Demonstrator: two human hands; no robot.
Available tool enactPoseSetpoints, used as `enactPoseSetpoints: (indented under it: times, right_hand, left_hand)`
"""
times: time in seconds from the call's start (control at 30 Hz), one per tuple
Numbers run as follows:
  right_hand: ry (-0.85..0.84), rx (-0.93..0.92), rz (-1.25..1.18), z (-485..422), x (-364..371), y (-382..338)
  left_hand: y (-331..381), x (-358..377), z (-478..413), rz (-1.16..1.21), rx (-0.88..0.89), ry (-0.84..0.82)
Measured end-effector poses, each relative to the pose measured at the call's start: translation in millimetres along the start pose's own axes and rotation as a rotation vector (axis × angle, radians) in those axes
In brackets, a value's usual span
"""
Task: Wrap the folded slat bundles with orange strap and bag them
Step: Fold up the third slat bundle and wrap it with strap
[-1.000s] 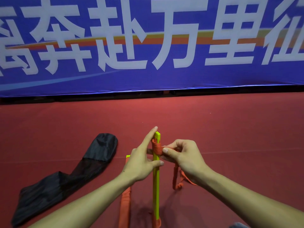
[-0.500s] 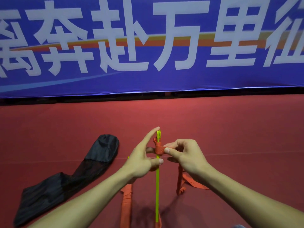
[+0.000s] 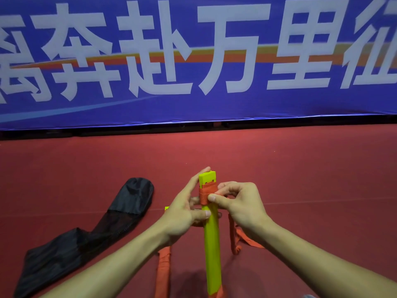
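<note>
Slat bundle (image 3: pixel 212 244), yellow-green: held upright, its top end banded with orange strap (image 3: pixel 207 193).
Left hand (image 3: pixel 182 214): grips the bundle just below the band, index finger along the tip.
Right hand (image 3: pixel 238 203): pinches the strap at the band.
Strap tail (image 3: pixel 236 239): trails to the red floor (image 3: pixel 300 179).
Black mesh bag (image 3: pixel 86 233): lies flat, well left.
Status, judged: wrapping under way; fastening and bagging outstanding.

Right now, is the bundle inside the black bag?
No, the left hand holds the slat bundle upright, right hand pinching its orange strap; the black bag lies apart.
</note>
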State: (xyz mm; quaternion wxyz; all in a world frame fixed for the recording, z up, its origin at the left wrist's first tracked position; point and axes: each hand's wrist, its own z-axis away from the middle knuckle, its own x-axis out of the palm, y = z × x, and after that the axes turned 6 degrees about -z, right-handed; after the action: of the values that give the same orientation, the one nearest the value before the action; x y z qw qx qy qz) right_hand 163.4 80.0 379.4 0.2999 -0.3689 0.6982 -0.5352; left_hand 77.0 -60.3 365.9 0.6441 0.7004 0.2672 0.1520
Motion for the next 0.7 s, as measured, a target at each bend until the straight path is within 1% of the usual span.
enactPoseSetpoints:
  times: [0.1, 0.17, 0.27, 0.43, 0.6, 0.7]
  right_hand:
    - [0.041, -0.02, 0.023, -1, 2, 1]
    - [0.038, -0.03, 0.04, 0, 2, 0]
    - [0.024, -0.035, 0.079, 0, 2, 0]
    - [-0.038, -0.041, 0.09, -1, -6, -2]
    - [-0.031, -0.077, 0.123, -2, -3, 1]
    - [-0.031, -0.101, 0.128, -4, -5, 0]
  left_hand:
    - [5, 5, 0, 0.029, -0.027, 0.029]
    - [8, 10, 0, 0.006, -0.052, 0.086]
    - [7, 12, 2, 0.023, -0.053, 0.104]
    - [6, 9, 3, 0.008, -0.019, 0.148]
    - [7, 15, 4, 0.059, 0.032, 0.184]
    - [7, 14, 3, 0.06, 0.066, 0.233]
